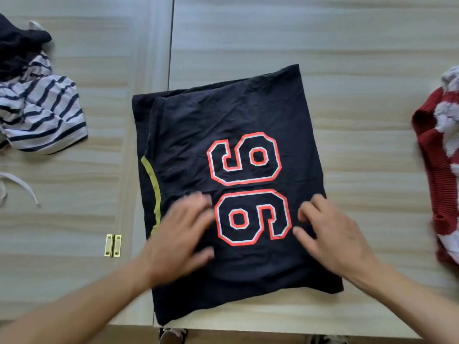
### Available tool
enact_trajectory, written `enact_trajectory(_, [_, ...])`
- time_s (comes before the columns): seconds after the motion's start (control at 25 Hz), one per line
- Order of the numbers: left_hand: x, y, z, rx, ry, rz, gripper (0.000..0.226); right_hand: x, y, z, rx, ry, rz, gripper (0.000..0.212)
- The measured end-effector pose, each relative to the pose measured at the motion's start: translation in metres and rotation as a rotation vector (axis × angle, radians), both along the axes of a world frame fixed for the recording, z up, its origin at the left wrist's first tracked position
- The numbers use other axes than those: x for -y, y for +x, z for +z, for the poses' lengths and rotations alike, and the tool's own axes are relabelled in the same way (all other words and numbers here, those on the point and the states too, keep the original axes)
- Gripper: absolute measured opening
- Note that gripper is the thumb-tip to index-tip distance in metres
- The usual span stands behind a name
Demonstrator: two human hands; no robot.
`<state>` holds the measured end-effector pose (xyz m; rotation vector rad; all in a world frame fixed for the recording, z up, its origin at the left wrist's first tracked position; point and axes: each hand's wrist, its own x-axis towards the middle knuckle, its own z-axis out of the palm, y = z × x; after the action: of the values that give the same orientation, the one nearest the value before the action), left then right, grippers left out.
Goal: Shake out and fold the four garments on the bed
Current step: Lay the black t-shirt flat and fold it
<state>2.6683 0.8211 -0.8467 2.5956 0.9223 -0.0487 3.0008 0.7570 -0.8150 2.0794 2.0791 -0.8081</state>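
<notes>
A dark navy shirt (223, 125) with orange-and-white numerals lies flat in the middle of the light wooden surface, its sides folded in; a yellow-green trim strip shows at its left edge. My left hand (181, 234) rests flat on the shirt left of the lower numeral, blurred by motion. My right hand (330, 234) lies on the shirt right of that numeral, fingers slightly bent and touching the cloth. A crumpled white garment with navy stripes (42, 112) lies at the far left with a black garment (17, 45) behind it. A red and white knitted garment (439, 155) sits at the right edge.
The wooden surface (347, 45) has a seam running up from the shirt's top left corner and a brass hinge (113, 245) near the front left. A white drawstring (22, 187) trails at the left. The front edge runs just below the shirt; shoes show beneath it.
</notes>
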Motion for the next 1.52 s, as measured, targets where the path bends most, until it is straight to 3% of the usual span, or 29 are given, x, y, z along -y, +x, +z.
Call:
enact_trajectory(0.12, [0.087,-0.030,0.003,-0.191,-0.113,-0.316,0.063,0.065,0.015,-0.004,0.022,-0.118,0.415,0.041])
enact_trajectory(0.2, [0.100,-0.047,-0.009,-0.262,-0.128,-0.255,0.045,0.092,0.028,-0.014,0.077,-0.133,0.528,0.057])
enact_trajectory(0.28, [0.091,-0.050,-0.015,-0.234,-0.091,-0.178,0.044,0.092,0.040,-0.027,0.083,-0.066,0.525,0.067])
enact_trajectory(0.48, [0.056,-0.043,-0.005,-0.129,-0.160,-0.121,0.044,0.063,0.047,-0.033,0.069,-0.021,0.614,0.047])
enact_trajectory(0.64, [0.006,-0.029,0.027,0.132,-0.436,0.308,0.030,0.001,0.033,0.006,-0.010,-0.069,0.457,0.044])
enact_trajectory(0.76, [-0.066,-0.022,0.065,0.337,-0.373,0.511,0.032,-0.088,0.034,0.051,-0.077,-0.032,0.260,0.036])
enact_trajectory(0.88, [-0.155,-0.014,0.079,0.404,-0.218,0.698,0.031,-0.187,0.043,0.074,-0.164,0.125,0.047,0.037])
enact_trajectory(1.0, [-0.219,-0.002,0.060,0.294,0.070,0.833,0.038,-0.256,0.041,0.055,-0.053,0.276,-0.184,0.047])
enact_trajectory(1.08, [-0.229,0.016,0.037,0.167,0.248,0.708,0.051,-0.265,0.021,0.025,0.056,0.371,-0.169,0.058])
enact_trajectory(1.16, [-0.213,0.036,0.005,0.018,0.213,0.445,0.063,-0.246,-0.008,-0.014,0.035,0.339,-0.005,0.064])
enact_trajectory(1.24, [-0.186,0.044,-0.028,-0.173,0.128,0.328,0.076,-0.217,-0.023,-0.054,0.071,0.218,0.131,0.073])
enact_trajectory(1.44, [-0.157,0.024,-0.061,-0.215,0.119,0.514,0.083,-0.180,-0.001,-0.100,0.208,0.227,-0.041,0.079])
enact_trajectory(1.52, [-0.151,0.020,-0.051,-0.241,0.050,0.797,0.088,-0.176,0.004,-0.090,0.212,0.186,-0.300,0.084])
